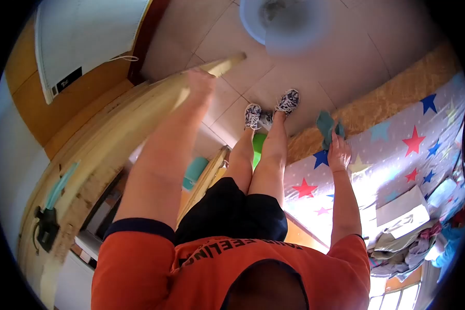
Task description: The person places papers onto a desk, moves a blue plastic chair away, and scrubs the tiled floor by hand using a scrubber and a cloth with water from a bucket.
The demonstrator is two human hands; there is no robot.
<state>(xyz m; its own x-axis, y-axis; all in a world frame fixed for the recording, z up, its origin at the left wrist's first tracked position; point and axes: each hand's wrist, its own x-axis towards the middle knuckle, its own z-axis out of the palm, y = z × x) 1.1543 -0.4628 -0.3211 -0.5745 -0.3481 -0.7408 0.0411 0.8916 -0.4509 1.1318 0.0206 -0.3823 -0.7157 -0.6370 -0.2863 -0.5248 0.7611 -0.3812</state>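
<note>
My left hand [201, 85] is at the edge of a long pale wooden board [139, 106] on the left; it is blurred and its fingers cannot be made out. On the right, my right hand [339, 151] pinches a dark green cloth [326, 126], which sticks up beyond the fingertips. That hand is above the edge of a bed with a grey star-print sheet [369, 147].
A blurred pale blue basin [299, 26] sits on the tiled floor [212, 31] ahead of my shoes [287, 102]. A white panel [88, 36] is at the upper left, a black clamp-like object [47, 227] at the left. Clothes [413, 253] are piled at the lower right.
</note>
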